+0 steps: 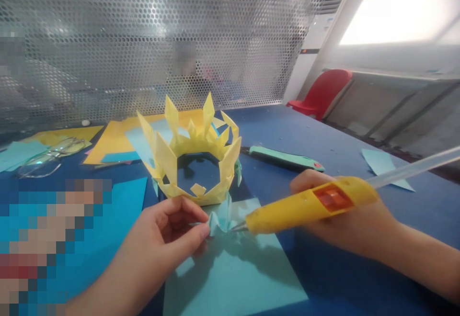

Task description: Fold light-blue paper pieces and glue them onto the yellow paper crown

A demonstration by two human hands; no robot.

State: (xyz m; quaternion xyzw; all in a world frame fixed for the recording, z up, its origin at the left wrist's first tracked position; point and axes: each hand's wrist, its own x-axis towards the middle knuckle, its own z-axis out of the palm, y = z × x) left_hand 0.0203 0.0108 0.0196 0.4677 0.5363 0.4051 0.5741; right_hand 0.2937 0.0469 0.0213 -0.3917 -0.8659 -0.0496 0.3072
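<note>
Folded teal piece (220, 221) is pinched between thumb and fingers of the left hand (163, 237), over a teal sheet (230, 277) toward the table's (268, 122) near edge. Yellow glue gun (294, 210) is gripped in the right hand (362, 230), nozzle held right at the folds, with a spiky yellow paper crown (194, 198) parked just beyond

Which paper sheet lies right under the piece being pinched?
The pale teal sheet, in front of the yellow crown; the bright blue sheet lies to its left, the orange sheet farther back.
</note>
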